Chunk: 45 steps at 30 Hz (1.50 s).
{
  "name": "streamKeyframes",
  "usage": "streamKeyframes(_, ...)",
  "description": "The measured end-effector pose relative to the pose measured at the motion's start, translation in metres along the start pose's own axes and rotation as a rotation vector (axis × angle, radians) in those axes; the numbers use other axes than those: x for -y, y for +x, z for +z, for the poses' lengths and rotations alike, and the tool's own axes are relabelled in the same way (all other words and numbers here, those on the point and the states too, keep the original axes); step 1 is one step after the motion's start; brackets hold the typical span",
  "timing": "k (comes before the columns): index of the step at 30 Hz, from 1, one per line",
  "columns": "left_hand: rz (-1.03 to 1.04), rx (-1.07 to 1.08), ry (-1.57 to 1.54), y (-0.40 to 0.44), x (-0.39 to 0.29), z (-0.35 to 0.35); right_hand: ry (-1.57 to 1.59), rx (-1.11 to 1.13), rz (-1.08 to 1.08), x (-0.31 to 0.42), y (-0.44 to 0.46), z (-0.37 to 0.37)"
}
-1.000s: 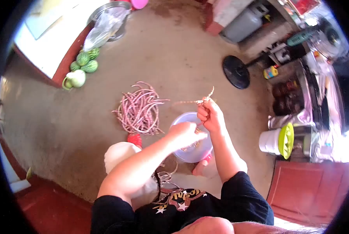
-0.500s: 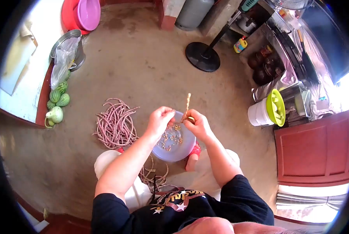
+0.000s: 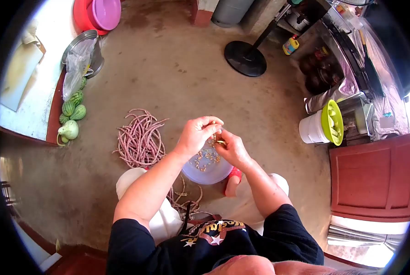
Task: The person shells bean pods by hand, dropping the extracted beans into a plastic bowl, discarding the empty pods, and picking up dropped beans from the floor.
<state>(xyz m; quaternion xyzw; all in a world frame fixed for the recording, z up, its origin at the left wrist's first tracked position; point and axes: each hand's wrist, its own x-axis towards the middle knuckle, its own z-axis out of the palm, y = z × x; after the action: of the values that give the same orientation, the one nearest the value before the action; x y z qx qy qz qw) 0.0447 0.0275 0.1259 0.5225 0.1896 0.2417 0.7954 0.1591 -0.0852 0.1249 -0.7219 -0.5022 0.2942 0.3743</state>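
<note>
My left hand (image 3: 196,136) and my right hand (image 3: 233,148) meet above a pale translucent basin (image 3: 208,179). Closed fingers of both hands hold a long bean pod (image 3: 222,142), mostly hidden between them. Loose bean seeds (image 3: 206,158) lie scattered over the basin's bottom. Left of the basin, on the floor, is a heap of purplish long beans (image 3: 140,140). Thin, dried-looking pods (image 3: 186,198) lie between my legs.
A black fan base (image 3: 245,58) stands ahead on the concrete floor. Watermelons (image 3: 78,112) and a pale gourd (image 3: 69,130) line the left wall. To the right are a white bucket (image 3: 311,130) with a green colander (image 3: 326,123) and a red cabinet door (image 3: 374,176).
My left hand has moved right to meet my right hand. The pod's pale end, which stuck up above my right hand, is now mostly hidden by the fingers. The view has shifted slightly.
</note>
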Motion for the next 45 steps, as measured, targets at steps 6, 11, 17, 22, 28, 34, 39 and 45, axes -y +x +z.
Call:
streamKeyframes(6, 0.015, -0.031, -0.114, -0.004, 0.010, -0.005, 0.102, -0.035, -0.063, 0.004, 0.001, 0.008)
streamKeyframes(11, 0.004, -0.096, 0.000, -0.009, 0.013, -0.013, 0.032, -0.056, 0.005, 0.000, 0.000, 0.004)
streamKeyframes(17, 0.148, -0.169, 0.581, -0.022, 0.019, 0.000, 0.392, -0.026, 0.238, 0.012, 0.003, -0.015)
streamKeyframes(22, 0.382, -0.146, 0.832, -0.022, 0.026, 0.005, 0.387, -0.048, 0.251, -0.001, 0.000, -0.008)
streamKeyframes(28, 0.395, -0.107, 0.824, -0.024, 0.030, 0.008, 0.387, -0.055, 0.215, -0.004, -0.006, -0.010)
streamKeyframes(34, 0.477, -0.079, 0.934, -0.023, 0.031, 0.006, 0.384, -0.072, 0.179, -0.007, -0.005, -0.006)
streamKeyframes(39, 0.484, -0.017, 1.053, -0.024, 0.030, 0.001, 0.359, -0.066, 0.105, -0.025, -0.002, 0.003)
streamKeyframes(45, 0.318, 0.026, 0.929, -0.027, 0.020, 0.003, 0.398, -0.051, 0.143, -0.021, -0.003, 0.006)
